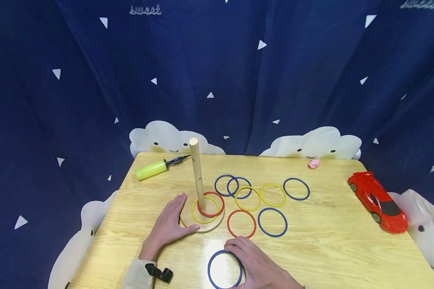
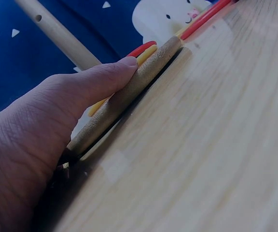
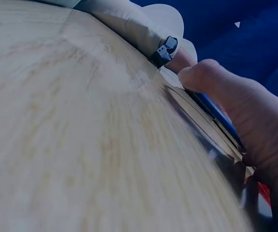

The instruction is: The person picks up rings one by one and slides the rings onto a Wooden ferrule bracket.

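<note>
A wooden peg stand (image 1: 197, 176) has a round base (image 1: 187, 211). Around the foot of its peg lie a yellow ring (image 1: 192, 208) and a red ring (image 1: 224, 202). My left hand (image 1: 168, 222) holds the base at its left side; in the left wrist view the thumb (image 2: 107, 79) rests over the rim. Close to the front of the table, my right hand (image 1: 256, 263) grips a blue ring (image 1: 208, 268) by its right side. The right wrist view shows a strip of this blue ring (image 3: 223, 121) beside the thumb, with the fingers mostly hidden.
Right of the stand lie a red ring (image 1: 255, 224), two yellow rings, one of them (image 1: 286, 197) at the right, and several blue rings, the farthest right (image 1: 309, 190). Behind are a yellow-green hand pump (image 1: 152, 170) and a pink pig toy (image 1: 313, 163). A red toy car (image 1: 379, 202) sits at the right edge.
</note>
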A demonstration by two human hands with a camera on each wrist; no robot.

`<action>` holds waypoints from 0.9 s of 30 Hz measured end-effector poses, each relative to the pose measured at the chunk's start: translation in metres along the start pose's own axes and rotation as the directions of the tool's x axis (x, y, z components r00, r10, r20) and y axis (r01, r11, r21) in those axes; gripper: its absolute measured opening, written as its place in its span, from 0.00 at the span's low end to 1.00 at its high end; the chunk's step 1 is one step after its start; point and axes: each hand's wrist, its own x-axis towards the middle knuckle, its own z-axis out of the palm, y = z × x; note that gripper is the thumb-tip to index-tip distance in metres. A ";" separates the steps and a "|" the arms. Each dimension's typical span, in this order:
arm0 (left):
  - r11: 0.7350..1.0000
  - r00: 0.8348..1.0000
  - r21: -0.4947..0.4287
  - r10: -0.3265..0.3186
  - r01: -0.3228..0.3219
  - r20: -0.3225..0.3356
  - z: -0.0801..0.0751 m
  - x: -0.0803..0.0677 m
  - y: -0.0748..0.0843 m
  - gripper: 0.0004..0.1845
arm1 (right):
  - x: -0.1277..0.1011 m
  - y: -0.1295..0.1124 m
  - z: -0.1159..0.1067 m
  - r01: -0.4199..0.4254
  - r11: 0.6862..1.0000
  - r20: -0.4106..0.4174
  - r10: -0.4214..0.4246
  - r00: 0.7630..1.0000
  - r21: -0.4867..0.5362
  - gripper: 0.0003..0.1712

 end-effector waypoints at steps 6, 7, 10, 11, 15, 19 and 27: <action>1.000 1.000 0.007 0.005 -0.005 -0.006 -0.001 0.001 0.000 0.66 | 0.003 0.000 -0.007 -0.056 0.998 0.021 0.056 0.998 0.014 0.52; 1.000 1.000 0.009 0.004 -0.004 -0.004 -0.001 0.001 0.000 0.66 | 0.004 0.000 -0.009 -0.065 0.998 0.022 0.065 0.998 -0.001 0.53; 1.000 1.000 0.009 -0.004 0.004 0.006 -0.001 0.001 0.000 0.67 | 0.008 0.003 -0.019 -0.084 0.996 0.010 0.084 0.996 -0.033 0.55; 1.000 1.000 0.010 -0.007 0.007 0.008 -0.001 0.001 -0.001 0.67 | 0.009 0.005 -0.023 -0.092 0.995 0.008 0.093 0.996 -0.042 0.55; 1.000 1.000 0.003 -0.009 0.009 0.009 -0.001 0.002 -0.001 0.67 | 0.020 0.014 -0.042 -0.125 0.989 0.009 0.126 0.992 -0.077 0.55; 1.000 1.000 -0.002 -0.010 0.010 0.003 -0.002 0.002 0.000 0.67 | 0.033 0.023 -0.063 -0.154 0.981 0.020 0.157 0.987 -0.117 0.53; 1.000 1.000 0.002 -0.005 0.005 0.012 -0.003 0.001 0.000 0.67 | 0.056 0.040 -0.094 -0.189 0.975 -0.022 0.187 0.982 -0.115 0.52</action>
